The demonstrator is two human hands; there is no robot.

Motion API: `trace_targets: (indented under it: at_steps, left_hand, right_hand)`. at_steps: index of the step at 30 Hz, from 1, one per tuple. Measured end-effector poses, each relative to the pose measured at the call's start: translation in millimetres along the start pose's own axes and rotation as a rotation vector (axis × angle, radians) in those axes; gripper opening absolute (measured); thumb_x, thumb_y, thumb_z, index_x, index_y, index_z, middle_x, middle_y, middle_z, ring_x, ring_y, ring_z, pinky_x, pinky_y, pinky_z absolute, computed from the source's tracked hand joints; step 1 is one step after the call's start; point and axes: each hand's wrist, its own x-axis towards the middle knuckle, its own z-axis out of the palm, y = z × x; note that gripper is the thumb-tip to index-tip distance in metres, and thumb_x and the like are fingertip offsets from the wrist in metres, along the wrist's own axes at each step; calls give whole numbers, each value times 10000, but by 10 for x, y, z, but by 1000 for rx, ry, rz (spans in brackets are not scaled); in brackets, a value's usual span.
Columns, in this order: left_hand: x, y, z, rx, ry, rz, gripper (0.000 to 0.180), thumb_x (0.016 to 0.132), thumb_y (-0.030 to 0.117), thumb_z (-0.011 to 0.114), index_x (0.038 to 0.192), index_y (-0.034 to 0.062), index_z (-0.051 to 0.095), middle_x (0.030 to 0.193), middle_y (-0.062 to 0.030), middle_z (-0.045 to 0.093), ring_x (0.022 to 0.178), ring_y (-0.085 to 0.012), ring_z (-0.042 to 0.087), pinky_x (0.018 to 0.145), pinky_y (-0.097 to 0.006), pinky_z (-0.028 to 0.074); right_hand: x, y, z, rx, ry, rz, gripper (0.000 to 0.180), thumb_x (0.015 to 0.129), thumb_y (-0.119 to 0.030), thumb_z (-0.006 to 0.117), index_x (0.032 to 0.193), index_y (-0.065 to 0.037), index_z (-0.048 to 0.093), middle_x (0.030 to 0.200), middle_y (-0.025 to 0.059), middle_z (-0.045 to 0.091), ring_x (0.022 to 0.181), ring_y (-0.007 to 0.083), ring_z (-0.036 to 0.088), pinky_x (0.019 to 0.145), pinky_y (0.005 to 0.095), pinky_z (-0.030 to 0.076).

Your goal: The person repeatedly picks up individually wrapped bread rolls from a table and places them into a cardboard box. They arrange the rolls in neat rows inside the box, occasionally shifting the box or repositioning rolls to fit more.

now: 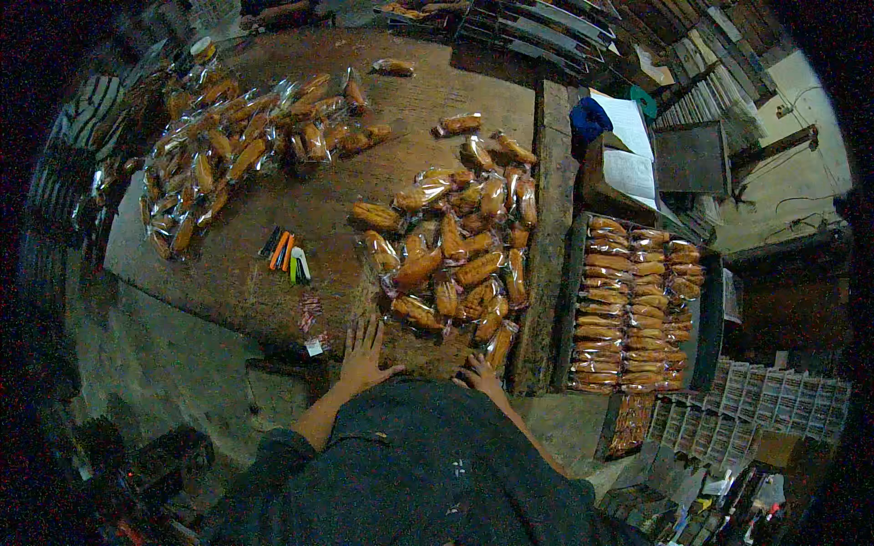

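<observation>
My left hand (364,358) lies flat at the near edge of a wooden table (346,218), its fingers spread and holding nothing. To its right, my right hand (480,374) rests on the same edge with its fingers apart, beside a plastic-wrapped bread roll (500,346). Just beyond both hands spreads a loose heap of wrapped bread rolls (455,255), lying at many angles. A small bundle of printed labels (311,314) sits left of my left hand. Past it are orange-handled tools (281,251) and a green-and-white stapler-like tool (299,265), too small to make out surely.
Another heap of wrapped rolls (218,155) covers the table's far left. At right, a dark tray (710,318) holds wrapped rolls in rows. Beyond it are an open notebook (628,168) and a blue roll (590,117). Stacked racks (537,41) stand at the back.
</observation>
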Motion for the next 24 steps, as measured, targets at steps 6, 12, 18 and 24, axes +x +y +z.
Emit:
trace_targets:
  at_steps: [6,12,18,24]
  left_hand:
    - [-8,-118,169,64,-96,19,1252,785,879,499,1617,21,127,1702,-173,-8,1563,-397,-32,1229,-604,6]
    - [-5,-232,304,41,-93,40,1263,755,844,586,1621,45,132,1702,-171,4,1562,-405,-15,1226,-613,34]
    - [8,-257,420,76,-44,52,1240,759,805,623,1621,50,150,1697,-185,42,1556,-421,50,1221,-621,76]
    - [-21,-307,533,515,234,137,1097,834,770,550,1579,8,290,1678,-218,133,1545,-441,113,1211,-631,105]
  right_hand:
    - [116,133,-44,-171,-257,165,624,914,-459,708,1347,-23,597,1489,308,406,1337,483,470,1084,549,435]
    - [77,-295,-260,-365,345,45,740,912,-490,710,1471,-62,480,1581,288,284,1457,498,280,1149,579,338]
    - [168,-491,-156,-21,470,175,729,941,-434,700,1511,-73,424,1592,269,279,1473,461,255,1165,550,306]
    - [935,-638,-680,16,563,351,697,938,-409,706,1442,4,457,1452,260,449,1344,444,436,1108,501,386]
